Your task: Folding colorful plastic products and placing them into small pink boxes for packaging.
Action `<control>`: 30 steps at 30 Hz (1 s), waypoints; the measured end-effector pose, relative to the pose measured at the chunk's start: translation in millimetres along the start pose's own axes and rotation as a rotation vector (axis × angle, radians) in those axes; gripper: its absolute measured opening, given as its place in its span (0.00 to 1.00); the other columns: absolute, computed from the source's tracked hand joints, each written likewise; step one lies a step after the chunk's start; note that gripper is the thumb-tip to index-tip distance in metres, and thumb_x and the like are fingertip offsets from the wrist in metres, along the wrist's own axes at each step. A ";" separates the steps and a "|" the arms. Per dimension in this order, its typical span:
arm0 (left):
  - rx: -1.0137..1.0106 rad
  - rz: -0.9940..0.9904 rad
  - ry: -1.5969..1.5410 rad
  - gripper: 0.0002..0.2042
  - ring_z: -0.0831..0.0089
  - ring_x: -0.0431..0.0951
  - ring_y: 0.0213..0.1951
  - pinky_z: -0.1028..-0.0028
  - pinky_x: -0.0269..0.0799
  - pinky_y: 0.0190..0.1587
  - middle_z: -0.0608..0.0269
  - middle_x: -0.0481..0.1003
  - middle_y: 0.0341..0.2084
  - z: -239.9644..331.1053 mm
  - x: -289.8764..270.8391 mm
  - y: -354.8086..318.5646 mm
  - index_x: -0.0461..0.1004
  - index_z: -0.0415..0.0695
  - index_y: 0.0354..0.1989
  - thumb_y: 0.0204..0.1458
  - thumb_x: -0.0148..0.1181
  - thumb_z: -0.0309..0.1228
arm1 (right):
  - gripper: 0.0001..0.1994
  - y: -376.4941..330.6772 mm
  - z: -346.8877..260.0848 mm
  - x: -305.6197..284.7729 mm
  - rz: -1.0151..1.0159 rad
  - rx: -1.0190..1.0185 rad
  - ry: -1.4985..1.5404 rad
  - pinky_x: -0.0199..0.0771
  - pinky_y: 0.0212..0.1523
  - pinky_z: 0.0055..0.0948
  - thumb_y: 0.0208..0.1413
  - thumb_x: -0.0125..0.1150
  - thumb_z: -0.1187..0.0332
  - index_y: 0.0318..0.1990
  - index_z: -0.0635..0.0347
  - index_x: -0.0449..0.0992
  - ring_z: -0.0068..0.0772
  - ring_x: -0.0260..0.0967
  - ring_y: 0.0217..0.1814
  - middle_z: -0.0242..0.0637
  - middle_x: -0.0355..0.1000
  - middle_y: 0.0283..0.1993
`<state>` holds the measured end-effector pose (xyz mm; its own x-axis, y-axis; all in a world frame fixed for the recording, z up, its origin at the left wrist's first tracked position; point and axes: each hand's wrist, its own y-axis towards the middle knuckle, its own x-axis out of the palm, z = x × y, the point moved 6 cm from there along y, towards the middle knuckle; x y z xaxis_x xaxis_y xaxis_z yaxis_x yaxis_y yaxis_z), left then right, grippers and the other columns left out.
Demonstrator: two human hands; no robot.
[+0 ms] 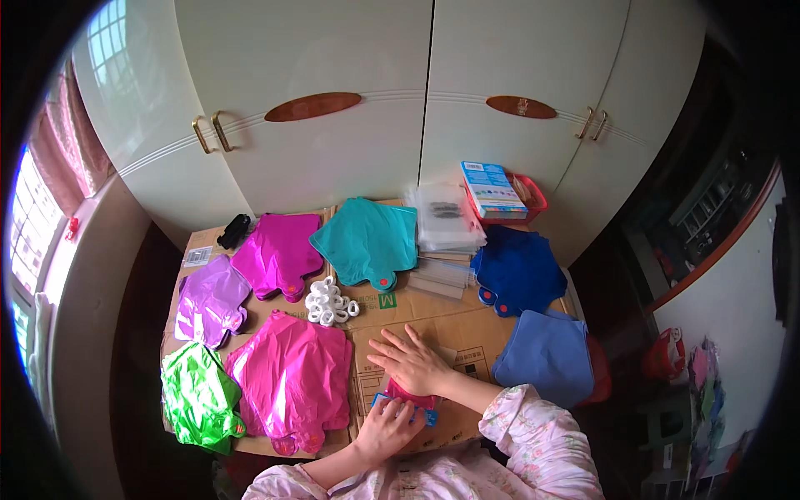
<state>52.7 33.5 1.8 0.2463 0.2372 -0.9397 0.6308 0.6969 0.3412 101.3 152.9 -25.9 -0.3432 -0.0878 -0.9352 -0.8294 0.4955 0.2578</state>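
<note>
My right hand [410, 362] lies flat with its fingers spread, pressing down near the front of the cardboard. Under its palm, and partly hidden, is a folded pink foil piece [414, 397], possibly inside a clear bag. Closer to me, the curled fingers of my left hand [389, 429] grip a blue-edged packet [430, 416] at the near end of the pink foil. A stack of shiny pink foil balloons [292, 375] spreads out left of my hands. Beyond my fingers sits a heap of white rings [328, 302].
More flat foil stacks ring the cardboard [417, 312]: green [198, 395], lilac [210, 300], magenta [279, 250], teal [367, 242], dark blue [521, 267] and light blue [543, 354]. Clear bags [446, 218] lie near a red basket [535, 200] holding a blue-and-white box [493, 190]. White cabinets [317, 58] stand behind.
</note>
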 end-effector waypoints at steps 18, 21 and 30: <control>-0.104 -0.104 -0.037 0.09 0.59 0.70 0.51 0.66 0.78 0.40 0.55 0.69 0.52 -3.8 1.3 12.1 0.71 0.50 0.37 0.45 0.55 0.32 | 0.32 70.3 232.8 -89.0 -0.105 0.425 -0.172 0.51 0.67 0.49 0.52 0.59 0.54 0.65 0.43 0.59 0.54 0.45 0.72 0.45 0.49 0.70; -0.097 -0.104 -0.042 0.09 0.59 0.70 0.50 0.66 0.79 0.38 0.54 0.69 0.51 -4.8 -1.6 13.5 0.71 0.50 0.36 0.44 0.55 0.32 | 0.27 85.7 227.0 -70.8 -0.158 0.312 -0.278 0.52 0.65 0.51 0.52 0.59 0.57 0.62 0.33 0.64 0.53 0.45 0.72 0.40 0.50 0.71; -0.103 -0.086 -0.058 0.09 0.59 0.71 0.49 0.66 0.79 0.36 0.54 0.70 0.51 -6.0 -1.3 13.0 0.71 0.49 0.36 0.44 0.56 0.32 | 0.16 87.8 236.6 -71.7 -0.159 0.235 -0.292 0.64 0.58 0.50 0.51 0.60 0.60 0.48 0.45 0.75 0.45 0.53 0.68 0.36 0.57 0.66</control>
<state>56.1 46.3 7.4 0.2385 0.1359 -0.9616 0.5736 0.7792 0.2524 157.4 407.2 6.3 -0.0513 0.0527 -0.9973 -0.7271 0.6825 0.0734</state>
